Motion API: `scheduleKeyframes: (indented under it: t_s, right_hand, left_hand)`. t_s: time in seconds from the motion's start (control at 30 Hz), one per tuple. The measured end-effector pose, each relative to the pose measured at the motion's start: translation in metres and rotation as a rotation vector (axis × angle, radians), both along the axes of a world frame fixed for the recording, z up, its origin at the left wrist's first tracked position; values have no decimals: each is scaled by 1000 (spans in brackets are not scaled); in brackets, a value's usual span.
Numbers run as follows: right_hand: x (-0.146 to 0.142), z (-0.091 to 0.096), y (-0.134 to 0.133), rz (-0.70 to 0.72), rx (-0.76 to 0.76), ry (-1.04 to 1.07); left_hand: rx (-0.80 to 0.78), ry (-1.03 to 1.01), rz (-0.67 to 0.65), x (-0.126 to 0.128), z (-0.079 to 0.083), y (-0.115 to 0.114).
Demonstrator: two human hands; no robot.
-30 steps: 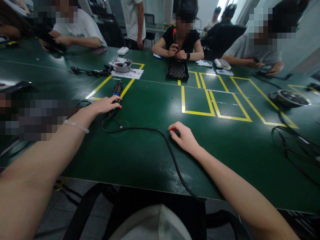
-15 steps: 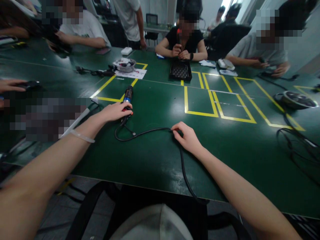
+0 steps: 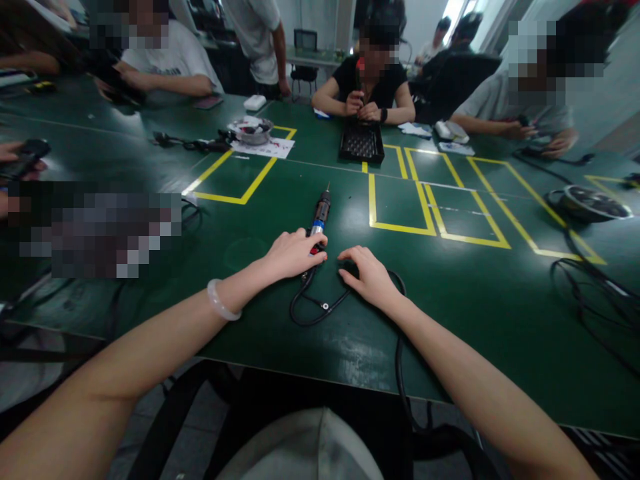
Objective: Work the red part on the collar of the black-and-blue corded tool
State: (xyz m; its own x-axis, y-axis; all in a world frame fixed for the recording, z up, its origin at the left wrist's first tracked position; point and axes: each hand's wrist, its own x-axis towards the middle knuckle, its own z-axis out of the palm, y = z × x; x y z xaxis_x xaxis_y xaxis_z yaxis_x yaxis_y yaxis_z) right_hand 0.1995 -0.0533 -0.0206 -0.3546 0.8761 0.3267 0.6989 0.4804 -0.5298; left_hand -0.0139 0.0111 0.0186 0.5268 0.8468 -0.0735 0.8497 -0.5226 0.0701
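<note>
My left hand [image 3: 294, 255] is closed around the lower end of an electric screwdriver [image 3: 321, 212], which has a blue band and a thin bit pointing away from me. The screwdriver lies on the green table just left of centre. Its black cable [image 3: 299, 319] loops toward me, carries a small ring terminal [image 3: 325, 307], and passes behind my right hand [image 3: 369, 275]. That hand rests close by, thumb and index finger apart with nothing between them. Beyond the hand the cable runs down over the table's near edge.
Yellow tape outlines [image 3: 403, 230] mark the table [image 3: 450, 300]. Farther off stand a black tray [image 3: 361, 159] and a clear bowl [image 3: 253, 139] of small parts. A coil of cable [image 3: 583, 290] and a round dark object [image 3: 595, 201] lie at right. Several people sit around.
My left hand has moved right with the screwdriver, bringing it near my right hand. My right hand's fingers have come off the cable, whose loop has shifted right.
</note>
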Motion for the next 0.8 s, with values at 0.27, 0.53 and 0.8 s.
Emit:
scheduleKeyframes:
  t_s: [0.27,0.53,0.8]
  right_hand:
    - [-2,-4,5,-64,-4,-78]
    - [-3,-2,8,-63,-27,-85]
    - [11,7,7,-156,-17,-261]
  left_hand:
    - [68,-31,-84,34,-3,-22]
    - [72,-55,-103,29,-9,-18]
    - [103,-63,-98,24,-9,-18]
